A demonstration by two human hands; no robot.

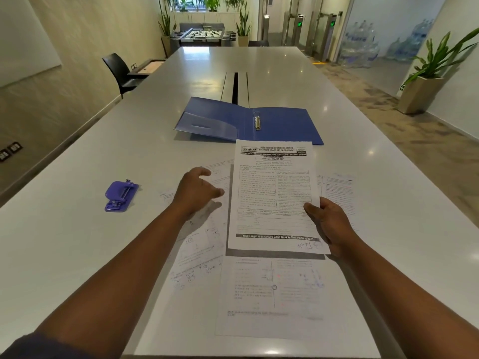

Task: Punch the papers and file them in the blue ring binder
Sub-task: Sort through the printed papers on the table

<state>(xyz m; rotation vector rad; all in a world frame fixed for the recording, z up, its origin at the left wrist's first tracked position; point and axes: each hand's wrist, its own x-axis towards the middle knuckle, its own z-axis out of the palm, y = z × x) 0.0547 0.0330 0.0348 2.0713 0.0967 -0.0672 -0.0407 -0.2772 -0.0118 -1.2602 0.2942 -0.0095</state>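
Observation:
A printed test sheet (274,193) is lifted off the table, gripped at its lower right edge by my right hand (330,224). To its left my left hand (195,191) hovers with fingers spread, holding nothing. Several more printed and handwritten papers (269,294) lie flat under and around the raised sheet. Just beyond the papers the blue ring binder (282,124) lies open, its metal rings (257,121) shut in the middle. A purple hole punch (120,195) sits on the table to the left of my left hand.
The long white table (77,242) stretches far ahead with a dark cable slot (235,86) behind the binder. A black chair (120,71) stands at the table's left side. A potted plant (425,86) is on the floor at the right.

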